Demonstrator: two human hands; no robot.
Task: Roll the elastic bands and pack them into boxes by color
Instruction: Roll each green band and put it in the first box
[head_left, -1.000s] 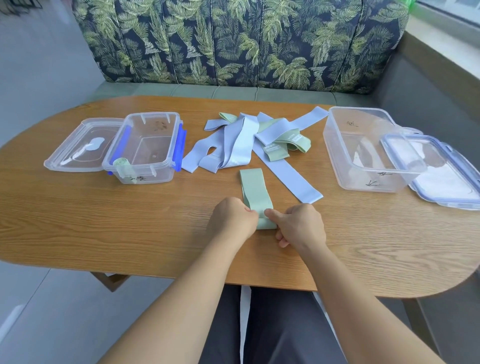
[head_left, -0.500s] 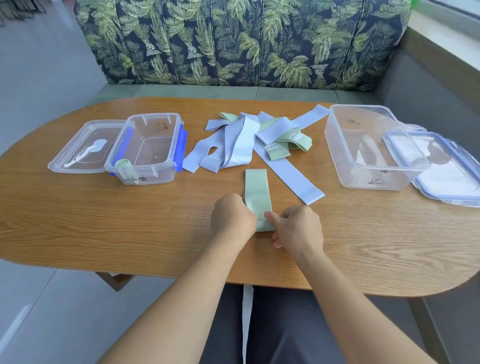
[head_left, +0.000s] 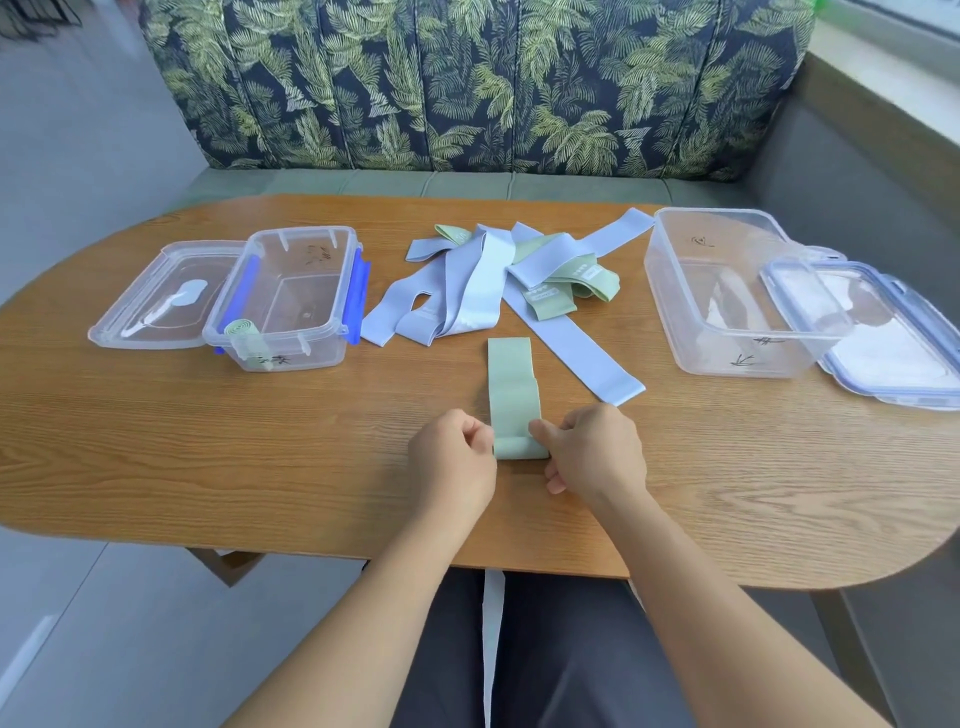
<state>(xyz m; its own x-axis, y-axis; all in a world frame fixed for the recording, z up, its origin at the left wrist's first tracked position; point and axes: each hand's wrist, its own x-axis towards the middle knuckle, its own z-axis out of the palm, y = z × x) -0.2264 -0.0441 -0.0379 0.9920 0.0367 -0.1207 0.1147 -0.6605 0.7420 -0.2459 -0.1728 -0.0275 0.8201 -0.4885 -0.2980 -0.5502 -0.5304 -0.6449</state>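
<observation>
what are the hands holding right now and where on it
The green band, by its near, rolled end: the left hand pinches the left edge, the right hand the right edge.

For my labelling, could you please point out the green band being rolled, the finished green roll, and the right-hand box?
green band being rolled (head_left: 511, 384), head view, flat middle stretch.
finished green roll (head_left: 237, 329), head view, spiral end.
right-hand box (head_left: 717, 353), head view, near wall.

The counter (head_left: 208, 457) is smooth wood with wavy grain and a soft shine. The two boxes (head_left: 291, 306) (head_left: 727, 291) are clear, shiny plastic. The green band (head_left: 511, 384) is soft, matt cloth. The sofa back (head_left: 467, 83) is leafy printed cloth.
</observation>
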